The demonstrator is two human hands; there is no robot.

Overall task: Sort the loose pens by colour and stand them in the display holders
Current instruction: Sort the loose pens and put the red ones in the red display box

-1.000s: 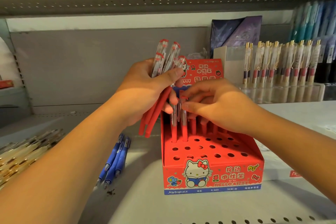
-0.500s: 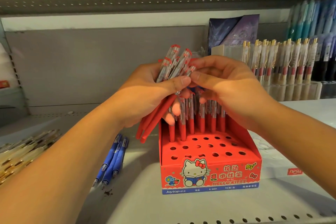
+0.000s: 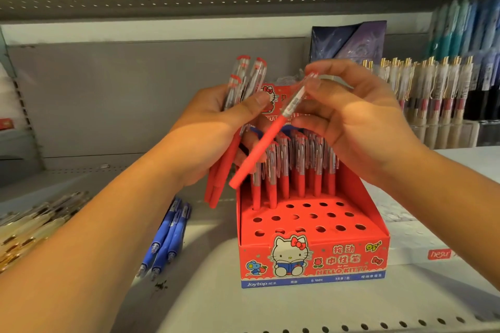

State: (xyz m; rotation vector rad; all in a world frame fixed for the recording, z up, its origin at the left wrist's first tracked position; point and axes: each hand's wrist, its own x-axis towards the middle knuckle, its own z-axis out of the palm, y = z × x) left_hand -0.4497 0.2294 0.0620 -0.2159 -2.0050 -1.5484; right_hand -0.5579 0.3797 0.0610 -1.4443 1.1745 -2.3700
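A red display holder (image 3: 311, 259) with a cartoon cat on its front stands on the shelf. Several red pens (image 3: 297, 167) stand in its back rows; the front holes are open. My left hand (image 3: 213, 135) grips a bundle of red pens (image 3: 243, 78), caps up, just left of the holder. My right hand (image 3: 359, 121) pinches a single red pen (image 3: 266, 140) near its clear cap end. That pen slants down and left above the holder's left side.
Three loose blue pens (image 3: 167, 238) lie on the shelf (image 3: 270, 308) left of the holder. Several pale gold-trimmed pens (image 3: 29, 227) lie at far left. A clear rack of gold-clip pens (image 3: 433, 89) stands at the back right, with packaged pens above it.
My right hand rose from the holder to the bundle in my left hand and has drawn one red pen out, now held slanted above the holder.
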